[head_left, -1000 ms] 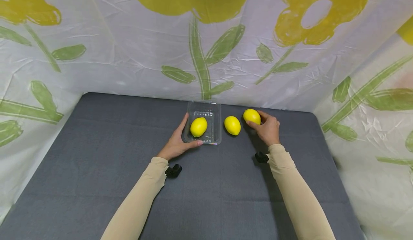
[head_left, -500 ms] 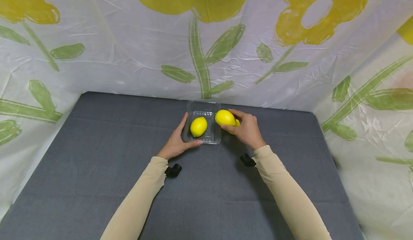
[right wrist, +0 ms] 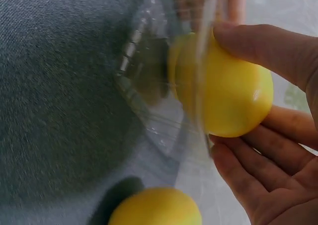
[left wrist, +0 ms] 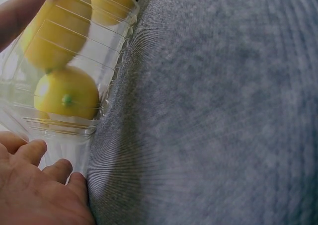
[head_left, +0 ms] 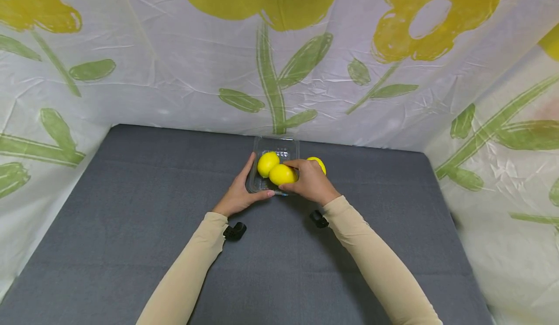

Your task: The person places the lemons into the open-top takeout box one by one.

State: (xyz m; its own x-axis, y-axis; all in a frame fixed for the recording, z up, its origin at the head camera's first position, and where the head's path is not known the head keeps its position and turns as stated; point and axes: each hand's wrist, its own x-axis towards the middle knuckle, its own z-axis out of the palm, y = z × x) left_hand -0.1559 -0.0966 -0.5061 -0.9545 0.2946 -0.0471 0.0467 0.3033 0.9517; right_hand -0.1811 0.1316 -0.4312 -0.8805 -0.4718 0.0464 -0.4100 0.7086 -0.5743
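Your left hand (head_left: 240,193) is spread wide around the near-left corner of the clear tray (head_left: 281,146), fingers along the left side and thumb at the near edge; this appears intended to brace a light, smooth container against sliding.

Your right hand (head_left: 311,182) grips the held lemon (head_left: 283,175), thumb on one side and fingers on the other, presumably because a rounded body rolls unless pinned from both flanks. That fruit is over the tray's near-right portion; you cannot be credited with floor contact, as none is discernible.

The inner lemon (head_left: 267,164) lies in the tray toward the left wall, overlapped by the held one in the head view; whether they touch is unclear. The outer lemon (head_left: 319,163) rests on the bench (head_left: 153,199), just right of the tray, partly obscured by your right hand.
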